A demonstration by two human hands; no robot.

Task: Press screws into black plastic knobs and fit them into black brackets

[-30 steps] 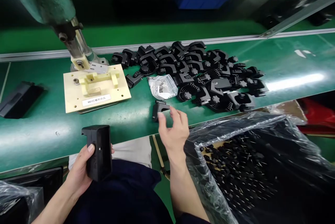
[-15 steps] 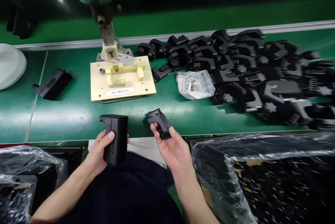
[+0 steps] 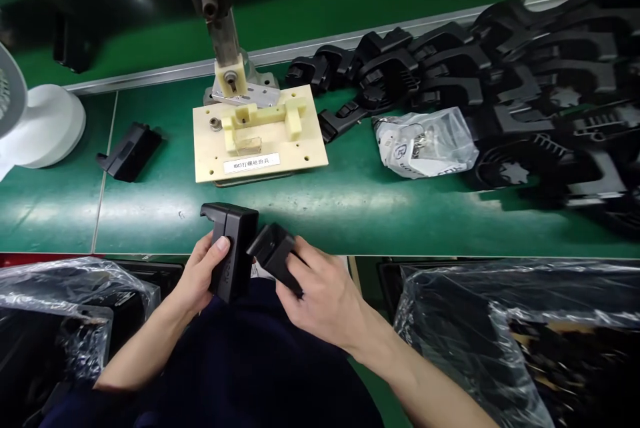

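My left hand (image 3: 200, 278) is closed round a black rectangular housing (image 3: 235, 241), with its thumb on the lettered face. Close beside it on the right, my right hand (image 3: 325, 295) grips a smaller black part (image 3: 276, 255), whose upper end points toward the housing. Whether the two parts touch is hard to tell. Beyond my hands, a cream fixture plate (image 3: 205, 148) with a raised yellowish nest and a label lies under a press head (image 3: 224, 35). Another black housing (image 3: 131, 151) rests on the green bench left of the plate.
Many black parts (image 3: 450, 61) are heaped on the right of the green bench (image 3: 320, 228). A clear bag of small metal pieces (image 3: 425, 145) lies before them. White round objects (image 3: 55, 125) stand at left. Plastic-lined bins (image 3: 450, 308) sit below the bench's front edge.
My right hand has turned over, its back now up, and brought the small part left, close to the housing. My left hand keeps its hold. The camera view has shifted.
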